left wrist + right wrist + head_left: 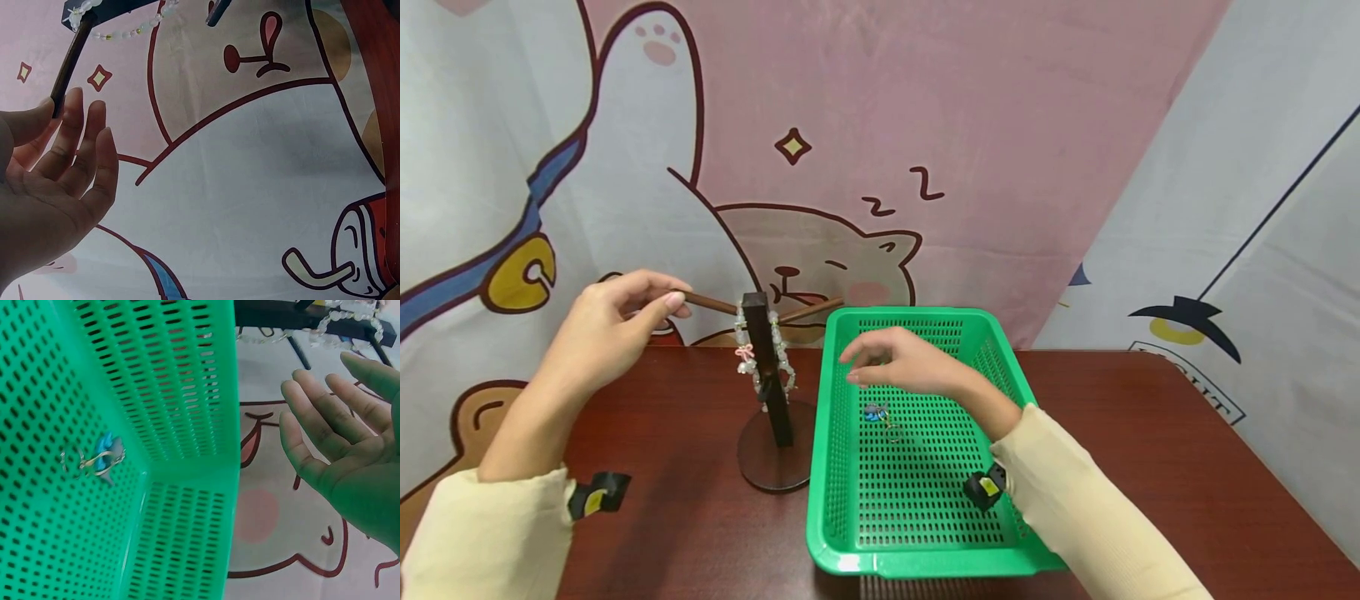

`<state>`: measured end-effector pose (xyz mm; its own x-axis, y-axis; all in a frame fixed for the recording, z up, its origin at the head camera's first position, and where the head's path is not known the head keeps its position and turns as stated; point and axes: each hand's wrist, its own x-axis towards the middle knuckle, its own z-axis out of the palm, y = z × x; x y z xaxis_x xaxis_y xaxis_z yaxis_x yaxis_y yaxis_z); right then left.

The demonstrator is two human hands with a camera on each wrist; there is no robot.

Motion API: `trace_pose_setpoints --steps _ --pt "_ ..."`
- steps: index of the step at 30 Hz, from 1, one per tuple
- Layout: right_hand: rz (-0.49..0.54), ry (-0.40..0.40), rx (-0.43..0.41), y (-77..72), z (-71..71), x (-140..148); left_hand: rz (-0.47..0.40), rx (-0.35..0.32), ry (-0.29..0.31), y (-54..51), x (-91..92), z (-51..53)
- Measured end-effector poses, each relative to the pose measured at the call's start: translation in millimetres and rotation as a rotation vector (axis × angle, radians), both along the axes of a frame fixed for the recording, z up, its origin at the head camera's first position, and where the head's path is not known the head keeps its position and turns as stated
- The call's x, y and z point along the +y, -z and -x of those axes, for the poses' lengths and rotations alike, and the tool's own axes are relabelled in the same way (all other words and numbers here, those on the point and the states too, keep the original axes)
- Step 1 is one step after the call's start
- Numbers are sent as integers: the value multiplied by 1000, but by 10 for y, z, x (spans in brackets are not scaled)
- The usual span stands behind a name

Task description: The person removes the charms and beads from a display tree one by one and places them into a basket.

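A dark wooden stand (781, 417) with a round base and side pegs carries several beaded bracelets (744, 354), one with a pink bow. My left hand (598, 333) pinches the tip of its left peg (711, 302) between thumb and fingers; the left wrist view shows the same hand (62, 169) at the peg's end (70, 65). Over the left part of the green basket (817, 467), my right hand (910, 360) hovers with relaxed fingers, holding nothing. A blue and grey charm with a ring (876, 412) lies in the basket, also visible in the right wrist view.
The basket stands right beside the stand on a reddish-brown table (662, 500). Behind the table hangs a pink and white cloth (1000, 167) printed with cartoon animals. The stand's right peg (812, 310) points toward the basket's back left corner.
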<state>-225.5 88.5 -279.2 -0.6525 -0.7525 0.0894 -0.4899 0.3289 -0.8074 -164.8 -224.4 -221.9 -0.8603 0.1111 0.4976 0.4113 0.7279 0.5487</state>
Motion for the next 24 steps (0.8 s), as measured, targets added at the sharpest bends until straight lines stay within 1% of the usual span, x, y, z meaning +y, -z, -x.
trace_pose_setpoints --steps 8,13,20,24 --pt "-7 -40 7 -89 -47 -147 4 6 1 6 -10 4" --pt "-15 -54 26 -124 -61 -236 4 7 0 6 -16 5" --pt "15 -65 12 -167 -85 -341 4 8 3 3 -13 3" --pt "31 -67 19 -197 -100 -392 5 9 3 1 -11 3"
